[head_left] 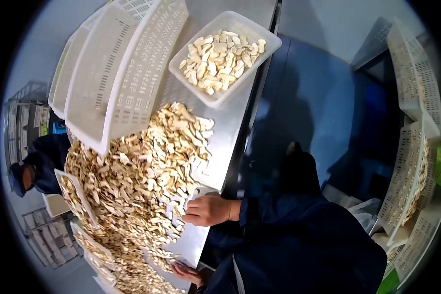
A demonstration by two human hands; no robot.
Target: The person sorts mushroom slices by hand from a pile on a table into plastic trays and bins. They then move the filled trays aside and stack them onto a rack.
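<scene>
A large heap of pale brown dried slices, which look like mushroom, (132, 181) covers much of the metal table (225, 142). My right hand (207, 210) rests at the heap's near edge, its fingers curled together; anything inside them is hidden. Lower in the view, my left hand (187, 273) lies by the slices with its fingers stretched out, partly cut off by the table edge and sleeve. Larger pale slices (218, 61) fill part of a translucent tub (215, 100) on the table, above my right hand in the view.
Nested white perforated baskets (142, 73) stand at the upper left, beside the heap. Smaller white baskets (78, 196) border its far side, where a person in dark clothes (49, 161) is present. More baskets (402, 171) with slices stand at the right, past the blue floor (323, 98).
</scene>
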